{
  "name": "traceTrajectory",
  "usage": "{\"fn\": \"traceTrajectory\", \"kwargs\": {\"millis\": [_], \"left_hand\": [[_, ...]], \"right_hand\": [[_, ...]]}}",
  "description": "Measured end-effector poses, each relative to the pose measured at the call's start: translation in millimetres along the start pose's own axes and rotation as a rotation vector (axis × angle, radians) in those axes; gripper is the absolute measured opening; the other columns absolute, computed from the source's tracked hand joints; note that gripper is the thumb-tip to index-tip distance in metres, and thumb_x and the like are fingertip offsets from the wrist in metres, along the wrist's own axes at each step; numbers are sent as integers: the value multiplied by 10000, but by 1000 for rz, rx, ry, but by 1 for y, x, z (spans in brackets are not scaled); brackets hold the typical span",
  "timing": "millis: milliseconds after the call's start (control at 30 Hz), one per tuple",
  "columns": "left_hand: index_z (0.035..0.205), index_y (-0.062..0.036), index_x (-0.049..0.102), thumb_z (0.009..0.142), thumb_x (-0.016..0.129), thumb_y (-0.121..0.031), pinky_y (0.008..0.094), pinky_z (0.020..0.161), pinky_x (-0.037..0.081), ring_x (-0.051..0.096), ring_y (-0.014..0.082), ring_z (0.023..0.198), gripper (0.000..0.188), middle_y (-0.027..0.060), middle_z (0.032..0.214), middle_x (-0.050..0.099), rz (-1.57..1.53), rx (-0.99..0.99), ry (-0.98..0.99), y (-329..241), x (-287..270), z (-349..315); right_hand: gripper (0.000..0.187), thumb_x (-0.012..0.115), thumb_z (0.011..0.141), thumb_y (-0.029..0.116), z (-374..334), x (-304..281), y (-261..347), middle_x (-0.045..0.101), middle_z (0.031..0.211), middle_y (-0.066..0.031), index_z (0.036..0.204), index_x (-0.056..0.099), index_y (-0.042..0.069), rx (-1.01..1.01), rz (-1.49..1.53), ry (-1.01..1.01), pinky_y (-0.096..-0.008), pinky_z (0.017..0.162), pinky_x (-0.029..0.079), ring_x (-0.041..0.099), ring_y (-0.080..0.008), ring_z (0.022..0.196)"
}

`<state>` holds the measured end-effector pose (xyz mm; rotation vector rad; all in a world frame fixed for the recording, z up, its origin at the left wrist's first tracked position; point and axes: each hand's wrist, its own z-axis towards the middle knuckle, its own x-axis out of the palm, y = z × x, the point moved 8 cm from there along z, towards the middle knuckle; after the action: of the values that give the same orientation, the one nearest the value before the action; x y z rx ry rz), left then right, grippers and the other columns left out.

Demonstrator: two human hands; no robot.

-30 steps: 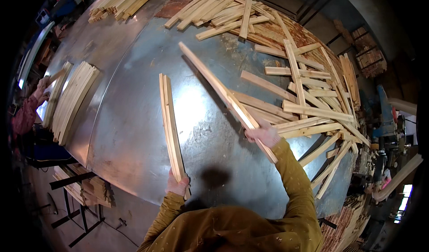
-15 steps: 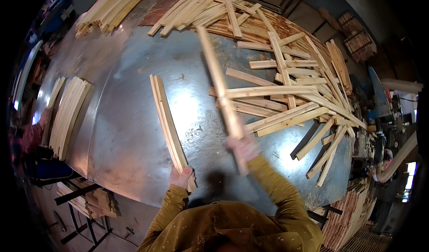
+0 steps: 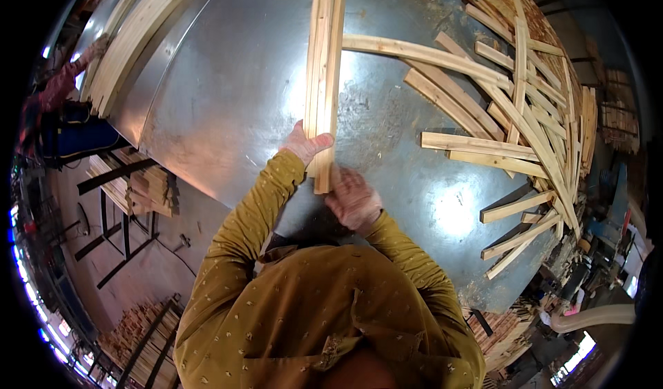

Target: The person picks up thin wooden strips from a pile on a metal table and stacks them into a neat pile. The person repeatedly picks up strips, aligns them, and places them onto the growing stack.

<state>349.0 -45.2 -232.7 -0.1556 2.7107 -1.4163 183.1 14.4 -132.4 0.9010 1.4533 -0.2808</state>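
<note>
Several long, pale wooden strips [image 3: 320, 78] lie bunched side by side, pointing away from me over the metal table. My left hand [image 3: 304, 144] is closed round them near their close end, thumb across the top. My right hand [image 3: 353, 199] is beside that end, its slightly blurred fingers extended against the right-hand strip and not wrapped round it. To the right, a loose bowed strip [image 3: 428, 56] stretches from near the bundle toward a jumbled heap of strips [image 3: 532, 113].
The metal table [image 3: 228, 99] carries a neat stack of strips [image 3: 135, 51] at the far left. Another person's hand [image 3: 95, 47] is by it. Below the left edge, a black metal stand [image 3: 124, 209] holds more wood. Machinery [image 3: 608, 230] stands at the right.
My right hand has brought its strip left against those in my left hand and let go of its grip. The bundle now points straighter ahead. The view has shifted, moving the heap rightward.
</note>
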Motion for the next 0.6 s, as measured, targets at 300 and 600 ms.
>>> {"fn": "traceTrajectory", "kwargs": {"millis": [300, 600], "left_hand": [[1430, 6, 271, 697, 819, -244, 339, 975, 479, 619, 280, 1052, 949, 188, 1147, 625, 149, -110, -92, -10, -54, -47], [1427, -31, 337, 656, 829, -177, 325, 866, 507, 613, 223, 977, 926, 119, 1074, 637, 467, -335, -143, -16, -114, -76]], "right_hand": [[827, 537, 870, 559, 191, -133, -269, 378, 1525, -166, 1523, 292, 115, 169, -621, -115, -503, 1194, 148, 306, -344, 1433], [676, 585, 885, 570, 160, -136, -334, 640, 1192, -217, 1334, 469, 78, 546, -384, 261, -464, 934, 497, 631, -368, 1094]]}}
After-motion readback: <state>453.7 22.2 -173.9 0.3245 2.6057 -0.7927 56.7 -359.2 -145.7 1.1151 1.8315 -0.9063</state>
